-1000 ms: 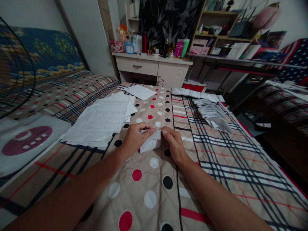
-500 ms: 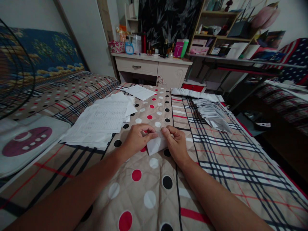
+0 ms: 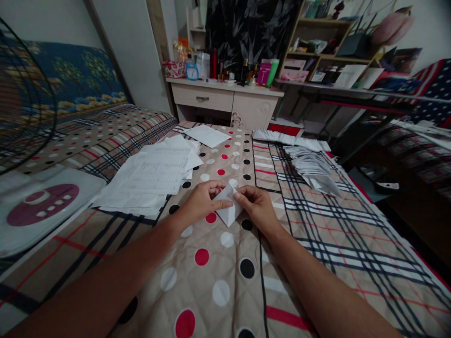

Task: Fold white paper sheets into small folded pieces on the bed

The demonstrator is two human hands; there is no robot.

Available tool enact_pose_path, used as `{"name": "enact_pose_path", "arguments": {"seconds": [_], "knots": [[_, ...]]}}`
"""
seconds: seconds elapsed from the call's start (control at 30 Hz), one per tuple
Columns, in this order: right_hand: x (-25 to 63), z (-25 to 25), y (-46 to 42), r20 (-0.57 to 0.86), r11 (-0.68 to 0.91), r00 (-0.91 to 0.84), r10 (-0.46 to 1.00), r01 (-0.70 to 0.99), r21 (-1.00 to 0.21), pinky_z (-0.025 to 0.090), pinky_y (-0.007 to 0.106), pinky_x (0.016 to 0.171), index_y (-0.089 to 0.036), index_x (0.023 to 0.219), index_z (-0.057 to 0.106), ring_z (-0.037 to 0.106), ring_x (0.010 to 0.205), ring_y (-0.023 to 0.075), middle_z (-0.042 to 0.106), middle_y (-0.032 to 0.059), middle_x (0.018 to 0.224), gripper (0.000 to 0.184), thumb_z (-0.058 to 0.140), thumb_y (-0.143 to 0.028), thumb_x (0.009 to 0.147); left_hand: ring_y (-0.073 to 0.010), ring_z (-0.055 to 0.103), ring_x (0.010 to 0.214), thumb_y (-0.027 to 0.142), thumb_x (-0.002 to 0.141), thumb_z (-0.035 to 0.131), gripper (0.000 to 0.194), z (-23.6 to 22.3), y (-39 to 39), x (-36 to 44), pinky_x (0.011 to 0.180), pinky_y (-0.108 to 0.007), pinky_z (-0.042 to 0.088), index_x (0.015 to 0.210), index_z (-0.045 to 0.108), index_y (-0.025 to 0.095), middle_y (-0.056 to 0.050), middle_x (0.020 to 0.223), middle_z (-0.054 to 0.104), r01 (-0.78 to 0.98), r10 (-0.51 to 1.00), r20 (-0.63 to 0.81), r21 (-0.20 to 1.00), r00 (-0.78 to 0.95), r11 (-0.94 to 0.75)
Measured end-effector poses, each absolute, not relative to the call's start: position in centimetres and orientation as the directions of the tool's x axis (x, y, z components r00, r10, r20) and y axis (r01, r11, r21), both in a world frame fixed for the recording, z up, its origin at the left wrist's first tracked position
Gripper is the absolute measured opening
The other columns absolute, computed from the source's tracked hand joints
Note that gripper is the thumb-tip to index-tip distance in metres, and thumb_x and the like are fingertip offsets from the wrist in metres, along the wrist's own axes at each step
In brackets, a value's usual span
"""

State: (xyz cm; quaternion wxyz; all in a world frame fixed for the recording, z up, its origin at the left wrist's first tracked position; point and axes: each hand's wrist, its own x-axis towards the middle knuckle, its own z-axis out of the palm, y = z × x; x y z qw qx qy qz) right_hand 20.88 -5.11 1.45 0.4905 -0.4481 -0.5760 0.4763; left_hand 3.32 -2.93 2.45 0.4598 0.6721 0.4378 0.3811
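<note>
A small folded white paper [image 3: 228, 211] is held just above the dotted quilt [image 3: 218, 263], its lower end tapering to a point. My left hand [image 3: 201, 201] pinches its left edge with thumb and fingers closed. My right hand [image 3: 257, 206] pinches the right edge, fingers curled. Both forearms reach in from the bottom of the view.
A loose stack of printed sheets [image 3: 151, 176] lies to the left, with another sheet [image 3: 207, 135] farther back. Rows of folded papers [image 3: 310, 164] lie on the plaid part at the right. A fan's base [image 3: 38, 206] sits at the left; a dresser [image 3: 225, 96] stands behind.
The paper has gone from a flat rectangle pressed on the quilt to a narrower pointed shape lifted between both hands. The view tilted slightly.
</note>
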Motion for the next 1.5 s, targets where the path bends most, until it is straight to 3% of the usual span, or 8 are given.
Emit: {"name": "enact_pose_path", "arguments": {"seconds": [0.2, 0.33, 0.47, 0.63, 0.8, 1.03, 1.27, 1.5], "knots": [[20.9, 1.0, -4.7, 0.203, 0.222, -0.092, 0.975, 0.332, -0.917, 0.045, 0.028, 0.065, -0.017, 0.091, 0.064, 0.058, 0.070, 0.0156, 0.065, 0.0014, 0.079, 0.022, 0.071, -0.024, 0.071, -0.0131, 0.056, 0.061, 0.037, 0.064, 0.078, 0.038, 1.6, -3.0, 3.2, 0.056, -0.024, 0.044, 0.095, 0.067, 0.018, 0.000, 0.072, 0.064, 0.534, 0.946, 0.173, 0.791, 0.275, -0.300], [20.9, 1.1, -4.8, 0.273, 0.235, -0.037, 0.961, 0.628, -0.742, 0.045, 0.031, 0.070, -0.017, 0.097, 0.064, 0.058, 0.078, 0.0187, 0.065, 0.0055, 0.090, 0.032, 0.074, -0.024, 0.068, -0.0151, 0.059, 0.069, 0.041, 0.060, 0.081, 0.046, 1.4, -2.7, 2.9, 0.063, -0.028, 0.047, 0.098, 0.066, 0.019, -0.003, 0.085, 0.066, 0.615, 0.941, 0.235, 0.713, 0.244, -0.337], [21.0, 1.5, -4.8, 0.259, 0.196, -0.028, 0.966, 0.732, -0.652, 0.044, 0.033, 0.071, -0.018, 0.104, 0.063, 0.060, 0.080, 0.0204, 0.067, 0.0071, 0.094, 0.042, 0.077, -0.025, 0.065, -0.0161, 0.059, 0.066, 0.043, 0.058, 0.081, 0.047, 1.5, -2.3, 2.7, 0.062, -0.028, 0.047, 0.097, 0.069, 0.020, -0.003, 0.080, 0.067, 0.670, 0.952, 0.186, 0.678, 0.243, -0.303], [21.2, 1.1, -4.6, 0.154, 0.129, -0.020, 0.988, 0.658, -0.742, 0.041, 0.028, 0.061, -0.020, 0.101, 0.067, 0.059, 0.066, 0.0160, 0.068, 0.0011, 0.079, 0.041, 0.079, -0.027, 0.063, -0.0147, 0.057, 0.062, 0.045, 0.058, 0.080, 0.040, 1.4, -2.1, 2.4, 0.058, -0.025, 0.042, 0.088, 0.071, 0.020, 0.000, 0.070, 0.065, 0.676, 0.958, 0.090, 0.690, 0.273, -0.258], [21.1, 0.6, -4.7, 0.160, 0.162, -0.037, 0.986, 0.374, -0.913, 0.043, 0.026, 0.060, -0.019, 0.094, 0.071, 0.058, 0.067, 0.0148, 0.066, 0.0020, 0.078, 0.029, 0.074, -0.035, 0.069, -0.0119, 0.052, 0.061, 0.043, 0.064, 0.076, 0.032, 1.4, -2.4, 2.7, 0.055, -0.023, 0.039, 0.080, 0.070, 0.016, 0.001, 0.067, 0.060, 0.485, 0.952, 0.112, 0.840, 0.284, -0.243], [20.6, 1.7, -5.3, 0.112, 0.112, -0.004, 0.994, 0.027, -0.993, 0.037, 0.024, 0.050, -0.016, 0.071, 0.069, 0.050, 0.056, 0.0125, 0.063, 0.0017, 0.064, 0.024, 0.071, -0.040, 0.072, -0.0088, 0.050, 0.048, 0.045, 0.073, 0.070, 0.031, 2.3, -3.4, 3.6, 0.045, -0.020, 0.035, 0.068, 0.062, 0.015, 0.002, 0.056, 0.057, 0.256, 0.921, 0.027, 0.957, 0.389, -0.136], [20.4, 1.8, -5.5, 0.189, 0.182, 0.133, 0.973, 0.063, -0.981, 0.036, 0.024, 0.049, -0.016, 0.066, 0.067, 0.048, 0.053, 0.0117, 0.061, 0.0007, 0.060, 0.020, 0.070, -0.035, 0.071, -0.0078, 0.041, 0.033, 0.044, 0.078, 0.064, 0.030, 3.0, -3.4, 3.3, 0.038, -0.019, 0.028, 0.066, 0.057, 0.017, 0.005, 0.039, 0.049, 0.349, 0.860, -0.164, 0.937, 0.484, -0.018], [20.5, 2.3, -5.4, 0.015, 0.017, 0.042, 0.999, -0.036, -0.999, 0.029, 0.021, 0.037, -0.017, 0.071, 0.062, 0.043, 0.040, 0.0081, 0.058, -0.0025, 0.055, 0.030, 0.076, -0.043, 0.066, -0.0129, 0.058, 0.057, 0.031, 0.074, 0.068, 0.017, 2.1, -3.0, 3.4, 0.049, -0.021, 0.041, 0.069, 0.063, 0.016, 0.000, 0.064, 0.063, 0.290, 0.966, 0.136, 0.936, 0.222, -0.198]]}}
